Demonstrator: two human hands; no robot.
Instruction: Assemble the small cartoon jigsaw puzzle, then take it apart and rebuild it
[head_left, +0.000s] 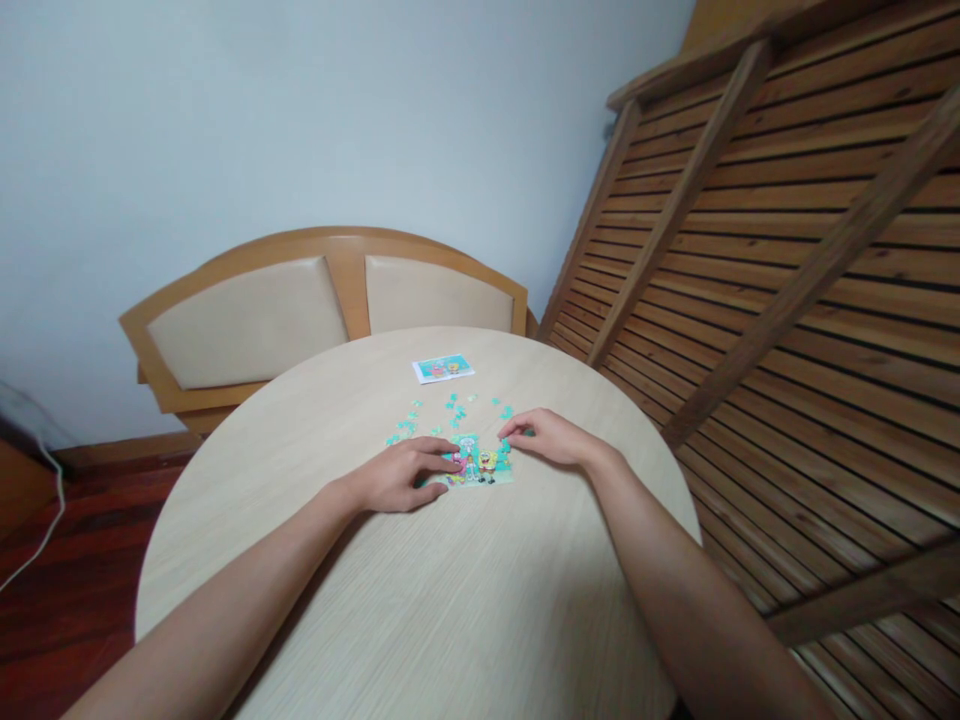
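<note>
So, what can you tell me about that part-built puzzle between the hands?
The card-like puzzle lies flat on the round table, its turquoise picture showing a yellow cartoon figure and others. Its uneven upper edge looks unfinished. The left hand rests on its left part; the right hand has fingers near its upper right corner, contact unclear.

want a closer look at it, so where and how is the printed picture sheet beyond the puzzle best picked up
The picture sheet is probably best pinched by its right edge, the right hand coming from that side: it looks thin and flat on the table, so an edge offers the hold, and loose pieces lie off its near side.
</note>
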